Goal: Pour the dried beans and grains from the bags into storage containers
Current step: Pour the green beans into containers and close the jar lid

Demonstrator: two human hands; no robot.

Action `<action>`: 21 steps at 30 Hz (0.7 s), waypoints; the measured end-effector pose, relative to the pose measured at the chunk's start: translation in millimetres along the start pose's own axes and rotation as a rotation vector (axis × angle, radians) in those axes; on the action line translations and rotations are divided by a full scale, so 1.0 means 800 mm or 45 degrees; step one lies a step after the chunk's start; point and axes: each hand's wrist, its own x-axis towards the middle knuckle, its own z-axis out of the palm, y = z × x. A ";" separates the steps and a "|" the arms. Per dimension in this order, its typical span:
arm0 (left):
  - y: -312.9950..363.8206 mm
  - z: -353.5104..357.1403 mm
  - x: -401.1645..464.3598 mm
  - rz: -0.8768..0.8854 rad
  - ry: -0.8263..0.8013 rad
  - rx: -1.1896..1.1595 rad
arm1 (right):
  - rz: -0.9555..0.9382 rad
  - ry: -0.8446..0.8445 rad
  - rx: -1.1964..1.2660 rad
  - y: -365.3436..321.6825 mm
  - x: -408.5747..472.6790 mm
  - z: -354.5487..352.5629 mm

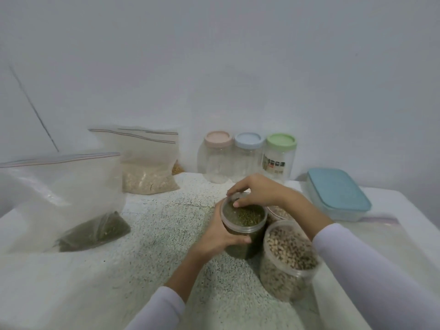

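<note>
Head view: both hands, left (222, 236) and right (256, 191), grip the green-bean jar (245, 231).

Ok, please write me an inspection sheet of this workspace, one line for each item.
Surface: speckled counter, some spots blurred.
Job's things: green-bean jar open, nearly full; speckled-bean jar full, open; green-bean bag almost empty; grain bag part full.
Clutter: three lidded empty jars; blue-lidded box.
Grips: left hand holds jar's side; right hand fingers on its rim.
Cables: nothing seen.
Surroundings: plain wall.
</note>
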 end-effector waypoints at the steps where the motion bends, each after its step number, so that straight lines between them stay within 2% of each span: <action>1: 0.004 -0.005 -0.001 -0.011 -0.037 0.037 | 0.011 0.085 0.060 0.003 0.001 -0.003; 2: 0.007 -0.013 -0.002 -0.034 -0.072 0.074 | 0.042 0.224 0.127 0.006 0.003 -0.006; 4: 0.013 -0.027 0.000 -0.066 -0.081 0.086 | 0.180 0.654 0.245 0.021 0.012 -0.015; 6: 0.018 -0.040 0.010 -0.083 0.018 0.052 | 0.377 1.075 0.270 0.039 0.023 -0.025; 8: 0.031 -0.048 0.023 -0.066 0.173 0.004 | 0.554 1.268 0.208 0.060 0.037 -0.036; 10: 0.042 -0.051 0.037 -0.048 0.294 -0.033 | 0.699 1.287 0.166 0.078 0.050 -0.045; 13: 0.048 -0.053 0.050 -0.032 0.362 -0.093 | 0.833 1.188 0.196 0.101 0.069 -0.056; 16: 0.042 -0.055 0.056 -0.037 0.412 -0.126 | 0.886 1.113 0.277 0.113 0.084 -0.056; 21: 0.031 -0.055 0.055 -0.031 0.411 -0.120 | 0.857 1.245 0.260 0.118 0.088 -0.045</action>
